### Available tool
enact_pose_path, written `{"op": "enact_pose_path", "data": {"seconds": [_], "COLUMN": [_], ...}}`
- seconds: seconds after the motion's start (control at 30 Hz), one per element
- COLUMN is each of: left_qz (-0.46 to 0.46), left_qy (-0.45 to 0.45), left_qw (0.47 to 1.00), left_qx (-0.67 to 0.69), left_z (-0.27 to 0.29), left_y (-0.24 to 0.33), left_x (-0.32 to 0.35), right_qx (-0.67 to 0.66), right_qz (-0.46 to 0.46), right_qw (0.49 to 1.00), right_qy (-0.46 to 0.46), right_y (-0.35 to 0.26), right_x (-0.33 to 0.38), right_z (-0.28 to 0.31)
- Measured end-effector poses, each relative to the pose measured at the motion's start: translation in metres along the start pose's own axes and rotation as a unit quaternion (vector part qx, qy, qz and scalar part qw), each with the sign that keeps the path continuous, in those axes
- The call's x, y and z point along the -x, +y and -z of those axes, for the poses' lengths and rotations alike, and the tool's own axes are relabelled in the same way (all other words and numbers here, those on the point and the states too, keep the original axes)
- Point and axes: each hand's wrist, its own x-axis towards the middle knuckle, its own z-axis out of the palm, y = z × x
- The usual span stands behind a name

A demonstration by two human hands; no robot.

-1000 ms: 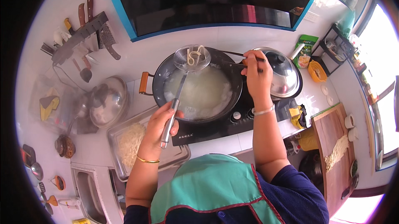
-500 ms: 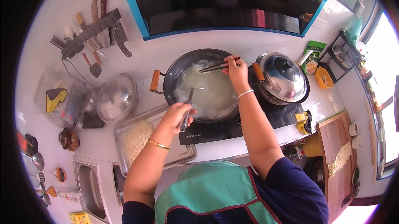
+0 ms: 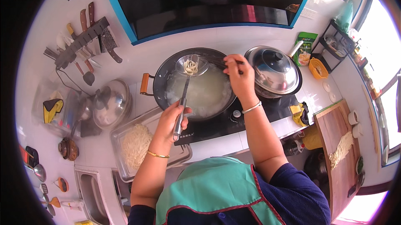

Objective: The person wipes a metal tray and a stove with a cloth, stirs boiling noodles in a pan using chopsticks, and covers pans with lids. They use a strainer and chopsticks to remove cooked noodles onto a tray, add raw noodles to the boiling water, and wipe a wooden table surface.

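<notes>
My left hand (image 3: pixel 169 121) is closed round the handle of a wire skimmer (image 3: pixel 184 95). A small clump of noodles (image 3: pixel 190 66) lies in the skimmer's mesh bowl, which is raised over the far side of a black wok (image 3: pixel 160 84). Cloudy, foamy water (image 3: pixel 200 89) fills much of the wok. Between the fingers of my right hand (image 3: pixel 240 77) are dark chopsticks (image 3: pixel 216 61), pointing left toward the skimmer; their tips are hard to make out. The wok stands on a black cooktop (image 3: pixel 246 116).
Right of the wok is a lidded pan (image 3: pixel 273 68). A metal tray (image 3: pixel 182 153) with pale noodles (image 3: pixel 137 145) lies at the near left. A wooden board (image 3: pixel 334 141) bears more noodles at the right. A knife rack (image 3: pixel 81 41) hangs on the wall, and a range hood (image 3: pixel 209 3) juts out ahead.
The skimmer has risen out of the water toward the wok's far side, and noodles now show in it. My right hand has shifted slightly nearer. The whole view has moved a little.
</notes>
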Motion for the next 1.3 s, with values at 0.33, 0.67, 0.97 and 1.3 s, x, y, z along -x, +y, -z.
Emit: {"op": "enact_pose_path", "data": {"seconds": [0.33, 0.67, 0.97, 1.3], "left_qz": [-0.111, -0.085, -0.096, -0.04], "left_qy": [-0.071, -0.05, 0.11, 0.269], "left_qw": [0.991, 0.995, 0.988, 0.635], "left_qx": [-0.017, -0.025, -0.045, -0.723], "left_z": [-0.008, 0.042, 0.138, 0.244], "left_y": [0.05, 0.048, 0.011, -0.079], "left_x": [0.099, 0.155, 0.237, 0.269], "right_qx": [0.148, 0.159, 0.054, 0.156], "right_qz": [0.224, 0.211, 0.12, 0.16], "right_qw": [0.962, 0.96, 0.955, 0.884], "right_qy": [-0.058, -0.09, -0.266, -0.41], "right_y": [-0.089, -0.117, -0.097, 0.008], "right_x": [0.053, 0.105, 0.184, 0.292], "right_z": [-0.027, -0.063, -0.144, -0.22]}}
